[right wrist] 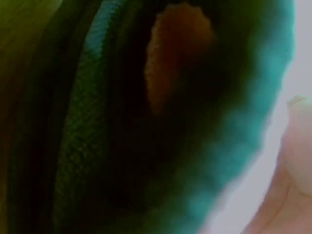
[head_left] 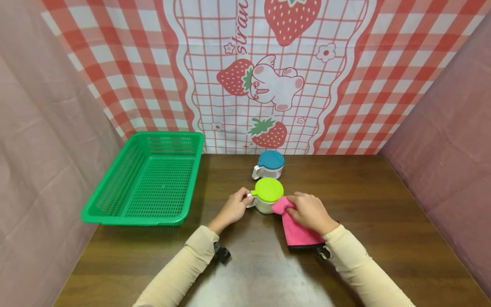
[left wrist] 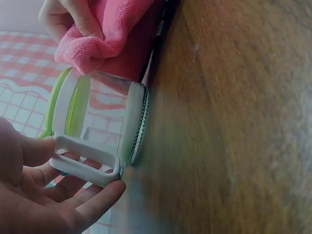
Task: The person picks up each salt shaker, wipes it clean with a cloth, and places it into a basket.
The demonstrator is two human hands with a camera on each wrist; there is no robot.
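Basket (head_left: pixel 134 220): green, on the table (head_left: pixel 249 268).
Left hand (head_left: pixel 233 209): clamped on the jar (head_left: pixel 268 190) by its handle (left wrist: pixel 80 170).
Jar: green-lidded, upright, before the blue-lidded jar (head_left: pixel 271 160).
Cloth (head_left: pixel 301 233): pink, against the jar.
Right hand (head_left: pixel 312 213): pinching the cloth.

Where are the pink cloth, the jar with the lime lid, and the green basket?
Pink cloth (head_left: pixel 301 233), head view: its flat lower part.
Lime-lidded jar (head_left: pixel 269 190), head view: middle of its lid.
Green basket (head_left: pixel 132 220), head view: its near rim.
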